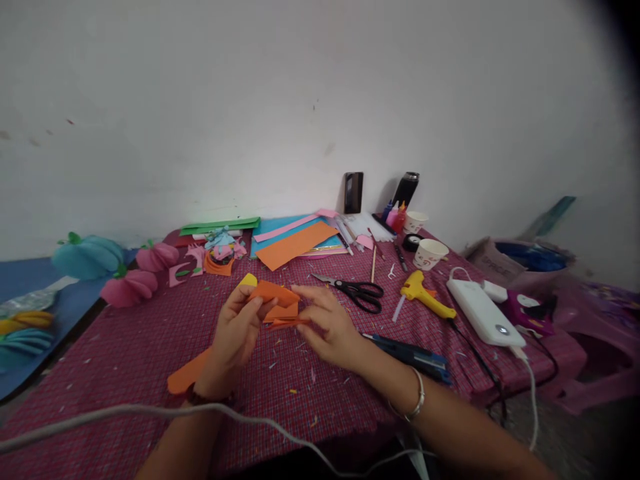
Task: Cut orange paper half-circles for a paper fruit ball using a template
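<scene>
Left hand (235, 337) and right hand (327, 327) pinch the folded orange paper (280, 300) over the table (140, 353) (scissors (357, 292) at two o'clock); pressing each crease flat, edges matched, should keep the pleats even.

We see black scissors (357, 292), a yellow glue gun (423, 291), a white power bank (483, 311) and a paper cup (429, 253) on the checked cloth (145, 347).

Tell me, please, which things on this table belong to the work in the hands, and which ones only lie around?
In the work:
- folded orange paper, pinched by the left hand and the right hand

Only lying around, untouched:
- black scissors
- yellow glue gun
- white power bank
- paper cup
- flat orange sheet
- pink paper fruit
</scene>
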`<state>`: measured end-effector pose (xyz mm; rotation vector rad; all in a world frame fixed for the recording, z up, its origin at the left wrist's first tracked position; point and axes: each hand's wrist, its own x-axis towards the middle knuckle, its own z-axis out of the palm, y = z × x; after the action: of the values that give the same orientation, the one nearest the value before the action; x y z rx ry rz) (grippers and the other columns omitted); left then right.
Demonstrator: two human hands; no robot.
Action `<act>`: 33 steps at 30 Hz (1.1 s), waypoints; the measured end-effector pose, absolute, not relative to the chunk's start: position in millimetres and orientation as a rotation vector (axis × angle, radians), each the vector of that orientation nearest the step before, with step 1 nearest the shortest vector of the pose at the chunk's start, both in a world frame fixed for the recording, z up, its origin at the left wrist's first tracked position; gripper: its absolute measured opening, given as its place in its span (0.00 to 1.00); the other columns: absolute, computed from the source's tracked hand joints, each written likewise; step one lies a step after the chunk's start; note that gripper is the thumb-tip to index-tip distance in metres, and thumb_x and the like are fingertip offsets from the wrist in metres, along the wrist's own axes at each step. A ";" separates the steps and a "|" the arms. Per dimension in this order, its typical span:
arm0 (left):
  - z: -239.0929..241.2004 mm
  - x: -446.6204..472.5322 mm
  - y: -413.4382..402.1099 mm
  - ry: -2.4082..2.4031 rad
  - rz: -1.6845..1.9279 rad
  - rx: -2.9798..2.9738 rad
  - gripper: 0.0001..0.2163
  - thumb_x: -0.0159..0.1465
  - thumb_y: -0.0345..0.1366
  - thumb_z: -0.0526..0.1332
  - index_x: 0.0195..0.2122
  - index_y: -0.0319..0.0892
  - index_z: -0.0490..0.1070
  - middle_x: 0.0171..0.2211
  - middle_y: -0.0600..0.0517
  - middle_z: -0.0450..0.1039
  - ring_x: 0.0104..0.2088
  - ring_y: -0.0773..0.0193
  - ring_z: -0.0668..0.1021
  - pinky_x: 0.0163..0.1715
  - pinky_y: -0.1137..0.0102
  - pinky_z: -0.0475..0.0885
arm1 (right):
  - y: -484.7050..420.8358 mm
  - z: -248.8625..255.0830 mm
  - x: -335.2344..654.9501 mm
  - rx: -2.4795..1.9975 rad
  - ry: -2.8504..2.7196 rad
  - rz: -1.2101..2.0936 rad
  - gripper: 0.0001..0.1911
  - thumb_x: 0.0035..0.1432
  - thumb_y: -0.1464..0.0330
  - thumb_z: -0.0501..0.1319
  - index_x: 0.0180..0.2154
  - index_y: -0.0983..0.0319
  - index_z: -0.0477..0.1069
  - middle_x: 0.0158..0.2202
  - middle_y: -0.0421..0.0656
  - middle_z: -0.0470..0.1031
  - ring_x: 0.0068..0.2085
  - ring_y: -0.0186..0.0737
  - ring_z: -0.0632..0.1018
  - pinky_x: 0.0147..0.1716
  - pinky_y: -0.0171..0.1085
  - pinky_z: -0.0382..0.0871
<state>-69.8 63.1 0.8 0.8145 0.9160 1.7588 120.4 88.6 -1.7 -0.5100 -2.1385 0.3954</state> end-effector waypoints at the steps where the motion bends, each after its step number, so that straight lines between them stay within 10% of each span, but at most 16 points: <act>1: 0.9 -70.2 62.9 0.904 1.775 0.800 0.10 0.50 0.32 0.70 0.30 0.42 0.70 0.33 0.56 0.73 0.35 0.68 0.77 0.40 0.69 0.76 | 87.5 -1.5 119.9 -0.515 -2.149 0.358 0.07 0.57 0.74 0.59 0.38 0.58 0.70 0.59 0.48 0.67 0.58 0.45 0.68 0.56 0.51 0.63; 33: 0.0 -70.4 62.3 0.895 1.748 0.877 0.06 0.52 0.30 0.68 0.30 0.45 0.72 0.34 0.57 0.76 0.38 0.65 0.79 0.47 0.62 0.75 | 88.4 -3.6 114.9 -0.584 -2.137 0.266 0.04 0.60 0.72 0.57 0.35 0.59 0.70 0.60 0.50 0.65 0.59 0.44 0.67 0.55 0.48 0.63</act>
<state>-70.4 62.3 0.0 0.8767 0.8948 1.7476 114.9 88.4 -3.6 -0.5840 -2.1367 0.2658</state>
